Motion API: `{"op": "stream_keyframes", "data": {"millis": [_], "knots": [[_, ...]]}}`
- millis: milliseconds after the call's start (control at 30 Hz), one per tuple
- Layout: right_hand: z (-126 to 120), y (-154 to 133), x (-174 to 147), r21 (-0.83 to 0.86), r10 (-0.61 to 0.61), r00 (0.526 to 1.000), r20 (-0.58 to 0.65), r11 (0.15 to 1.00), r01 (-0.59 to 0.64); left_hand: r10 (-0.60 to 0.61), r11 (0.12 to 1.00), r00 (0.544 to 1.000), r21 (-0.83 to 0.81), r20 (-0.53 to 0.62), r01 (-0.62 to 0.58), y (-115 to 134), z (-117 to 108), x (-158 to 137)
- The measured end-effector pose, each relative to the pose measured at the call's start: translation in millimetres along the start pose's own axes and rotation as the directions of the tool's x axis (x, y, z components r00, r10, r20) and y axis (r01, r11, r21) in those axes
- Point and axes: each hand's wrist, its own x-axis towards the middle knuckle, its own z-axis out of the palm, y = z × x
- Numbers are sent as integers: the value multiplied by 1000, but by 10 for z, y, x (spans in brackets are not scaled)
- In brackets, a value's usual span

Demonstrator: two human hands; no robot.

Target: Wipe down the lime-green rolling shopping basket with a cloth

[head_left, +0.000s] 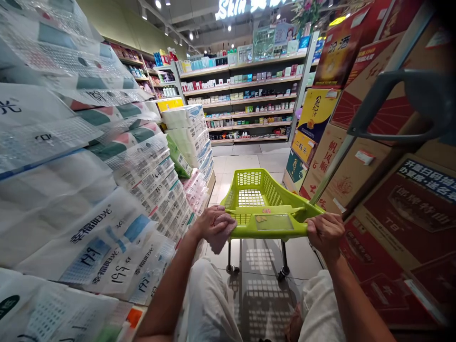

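Observation:
A lime-green plastic shopping cart [281, 192] stands right in front of me, its basket made of open mesh. My left hand [213, 222] is closed at the left end of the cart handle [245, 231], with a pinkish-grey cloth [223, 232] bunched in it and hanging down. At the handle's other end, my right hand [326, 231] has its fingers wrapped round the bar. A long pole [333, 168] with a grey looped grip [399, 135] rises slantwise from the cart's right side. Whether its lower end rests inside the basket is hidden.
Packs of tissue paper [142, 156] are piled high along the left. Stacked liquor cartons [399, 199] line the right side closely. The tiled floor [237, 161] runs ahead between them to shelves [245, 85] of small boxes and bottles.

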Motion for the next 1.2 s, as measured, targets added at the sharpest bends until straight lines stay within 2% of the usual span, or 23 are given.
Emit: {"op": "stream_keyframes", "data": {"millis": [67, 167, 233, 333, 433, 533, 600, 633, 667, 733, 767, 800, 833, 867, 933, 967, 1000, 1067, 1200], "knots": [[-10, 18, -14, 4, -1, 999, 33, 1000, 1, 44, 998, 990, 38, 133, -49, -36, -124, 88], [10, 42, -37, 0, -23, 999, 37, 1000, 23, 99, 990, 972, 74, 214, -117, -121, -265, 204], [43, 56, -48, -8, -17, 999, 35, 1000, 17, 98, 990, 970, 80, 221, -118, -184, -306, 254], [87, 81, -42, -14, 3, 999, 35, 1000, -3, 40, 997, 981, 51, 192, -51, -231, -292, 285], [78, 116, -11, 6, -29, 1000, 0, 1000, 29, -10, 1000, 984, -21, 176, 14, -198, -208, 271], [16, 140, 25, -31, -19, 999, 42, 999, 21, -41, 994, 987, -91, 156, 56, -140, -75, 215], [-20, 137, 38, -85, 25, 995, 101, 996, -16, -91, 990, 996, -111, 22, 93, -126, 7, 164], [-26, 131, 39, -103, 50, 991, 123, 994, -38, -139, 985, 984, -116, -114, 126, -128, 33, 141], [-22, 123, 38, -111, 75, 989, 128, 992, -61, -192, 979, 940, -116, -281, 166, -136, 46, 124], [13, 108, 27, -110, 116, 988, 104, 988, -105, -243, 968, 769, -95, -591, 232, -161, 30, 108], [41, 103, 21, -106, 131, 988, 84, 987, -122, -224, 967, 693, -67, -686, 247, -174, 9, 109], [70, 100, 15, -105, 143, 988, 65, 985, -135, -190, 968, 657, -29, -729, 248, -185, -13, 113], [98, 99, 11, -107, 151, 987, 51, 984, -145, -160, 971, 668, 6, -726, 240, -194, -32, 117], [122, 100, 8, -110, 156, 987, 44, 983, -150, -150, 974, 718, 24, -680, 225, -199, -45, 117], [150, 102, 7, -107, 159, 986, 51, 982, -153, -186, 977, 855, -1, -484, 213, -202, -53, 104], [154, 104, 7, -100, 156, 986, 55, 984, -150, -210, 976, 907, -30, -366, 214, -199, -55, 92], [153, 105, 6, -92, 151, 987, 57, 985, -145, -222, 975, 940, -61, -257, 214, -195, -63, 79], [143, 105, -2, -79, 144, 988, 51, 987, -139, -202, 976, 973, -110, -108, 190, -182, -106, 69], [109, 101, -41, -70, 144, 989, 34, 988, -141, -74, 984, 996, -159, 49, 81, -150, -265, 145]]}}
